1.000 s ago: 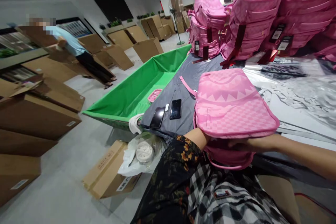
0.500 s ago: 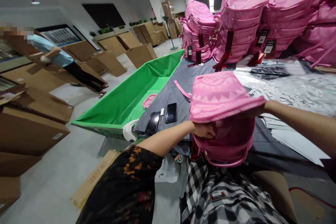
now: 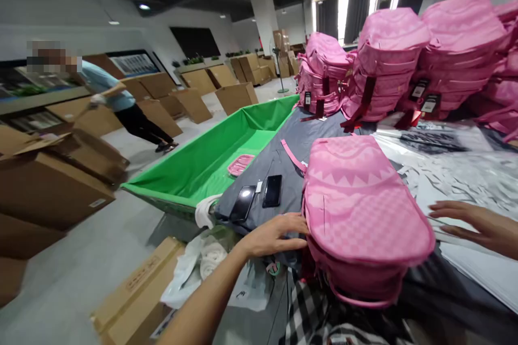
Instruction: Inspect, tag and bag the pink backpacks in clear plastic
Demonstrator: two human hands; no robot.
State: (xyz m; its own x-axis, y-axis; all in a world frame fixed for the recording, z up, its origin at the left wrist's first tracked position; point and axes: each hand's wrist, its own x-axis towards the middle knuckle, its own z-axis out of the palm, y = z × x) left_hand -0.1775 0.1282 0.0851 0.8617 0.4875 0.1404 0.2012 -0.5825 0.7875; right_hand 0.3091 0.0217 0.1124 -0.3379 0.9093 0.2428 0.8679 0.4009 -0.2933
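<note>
A pink backpack (image 3: 360, 199) with a zigzag and checkered print lies in front of me on the dark-covered table, its top panel down over the body. Against its left side rests my left hand (image 3: 279, 234), fingers stretched out and touching the edge. My right hand (image 3: 473, 226) hovers just right of the bag, fingers spread, apart from it and holding nothing. A pink strap (image 3: 293, 155) sticks out at the bag's far left. Two dark phones, one (image 3: 272, 191) nearer the bag and one (image 3: 243, 203) further left, lie beside it.
Stacked pink backpacks (image 3: 388, 64) with tags line the table's back. Clear plastic bags (image 3: 477, 172) and white sheets (image 3: 477, 275) lie at right. A green fabric bin (image 3: 182, 167) adjoins the table's left. Cardboard boxes (image 3: 52, 188) and a person (image 3: 117, 97) are further left.
The backpack's lifted panel has come down over its body. My left hand has come out from under it to the left side; my right hand has let go and moved right. The view has shifted.
</note>
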